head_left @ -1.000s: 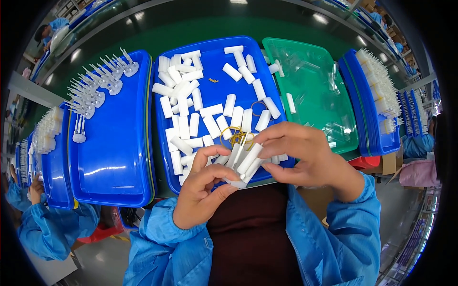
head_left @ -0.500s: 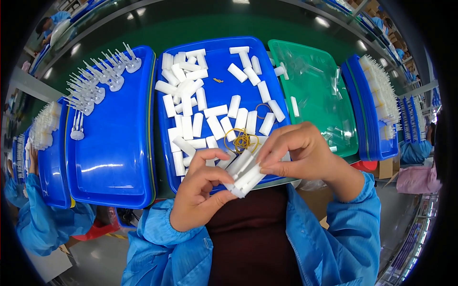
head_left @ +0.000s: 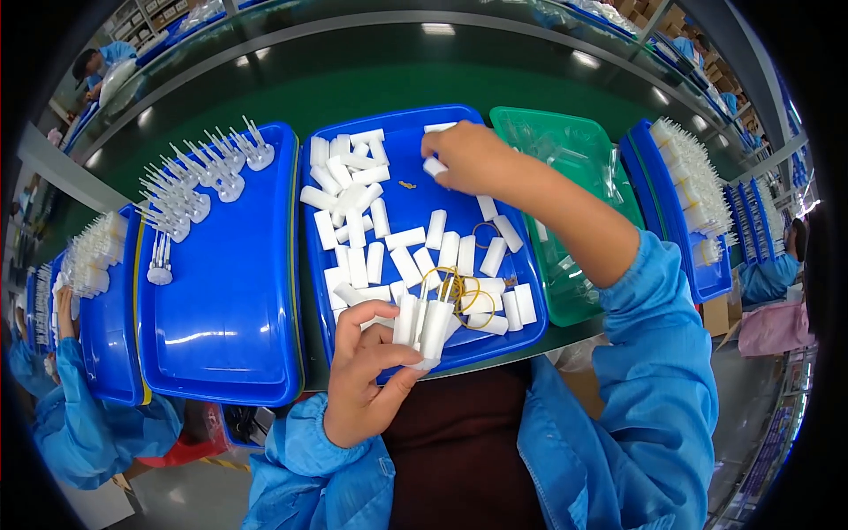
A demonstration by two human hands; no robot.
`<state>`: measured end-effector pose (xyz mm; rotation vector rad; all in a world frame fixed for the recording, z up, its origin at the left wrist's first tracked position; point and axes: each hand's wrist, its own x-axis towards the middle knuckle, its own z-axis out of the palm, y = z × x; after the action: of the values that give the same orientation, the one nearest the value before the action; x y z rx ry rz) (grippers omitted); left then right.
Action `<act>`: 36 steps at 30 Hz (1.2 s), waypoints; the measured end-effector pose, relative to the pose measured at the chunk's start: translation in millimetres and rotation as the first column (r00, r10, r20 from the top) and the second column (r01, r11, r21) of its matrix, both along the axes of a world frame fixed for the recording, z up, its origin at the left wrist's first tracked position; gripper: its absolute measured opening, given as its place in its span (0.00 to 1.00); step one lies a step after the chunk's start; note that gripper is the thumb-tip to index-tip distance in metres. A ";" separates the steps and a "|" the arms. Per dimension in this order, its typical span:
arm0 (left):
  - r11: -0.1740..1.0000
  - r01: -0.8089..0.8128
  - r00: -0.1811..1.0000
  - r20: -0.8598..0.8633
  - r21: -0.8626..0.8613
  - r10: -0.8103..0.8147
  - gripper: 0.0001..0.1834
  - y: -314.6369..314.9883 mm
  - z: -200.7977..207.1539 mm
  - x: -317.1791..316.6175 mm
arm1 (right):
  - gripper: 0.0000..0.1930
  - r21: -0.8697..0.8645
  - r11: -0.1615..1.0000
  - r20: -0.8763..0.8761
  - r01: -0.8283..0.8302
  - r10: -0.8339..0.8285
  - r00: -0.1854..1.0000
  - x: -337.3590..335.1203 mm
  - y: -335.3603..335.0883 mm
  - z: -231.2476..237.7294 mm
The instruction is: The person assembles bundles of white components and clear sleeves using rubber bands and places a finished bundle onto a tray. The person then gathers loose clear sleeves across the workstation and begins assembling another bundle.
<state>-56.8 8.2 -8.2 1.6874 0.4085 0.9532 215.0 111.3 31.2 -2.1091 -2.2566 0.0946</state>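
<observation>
My left hand (head_left: 371,371), closed at the near edge of the blue tray (head_left: 521,349), grips a clear plastic piece with several upright prongs (head_left: 419,305). White cylinders (head_left: 433,334) are fitted over some prongs; others show bare. At the tray's far right, my right hand (head_left: 473,159) has its fingers and thumb curled about a white cylinder (head_left: 434,166). That cylinder is partly hidden by the fingers. Many loose white cylinders (head_left: 356,268) lie around the tray, with yellow rubber bands (head_left: 455,290) among those nearest me.
To the left, a blue tray (head_left: 221,327) bears rows of pronged clear pieces (head_left: 177,196). A green tray (head_left: 574,287) of clear plastic parts sits to the right. Beyond it, a blue tray (head_left: 638,168) is stacked with white pronged pieces (head_left: 693,185). Co-workers in blue sleeves (head_left: 84,433) sit nearby.
My right hand has left the piece held in my left hand and reached forward to the tray's far right. My left hand now holds the piece more upright. The view has tilted slightly.
</observation>
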 end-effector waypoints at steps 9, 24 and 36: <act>0.994 -0.094 0.994 -0.044 0.048 0.096 0.13 3.0 -4.0 -4.9 | 0.15 -0.106 0.988 -0.074 -0.112 0.105 0.992 -21.5 -17.5 -4.6; 0.996 -0.070 0.995 -0.071 0.050 0.074 0.13 -2.5 2.7 5.7 | 0.09 -0.010 1.000 -0.756 0.003 -0.009 0.654 -13.5 -64.5 -1.7; 0.993 -0.006 0.993 -0.114 0.116 0.019 0.13 -4.1 3.1 13.6 | 0.11 -0.131 0.991 -0.989 -0.020 -0.129 0.066 -26.9 -108.0 25.8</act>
<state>-43.2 4.0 -5.1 1.8530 0.4479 0.9055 188.1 3.3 56.9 -1.2309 -1.1874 1.2851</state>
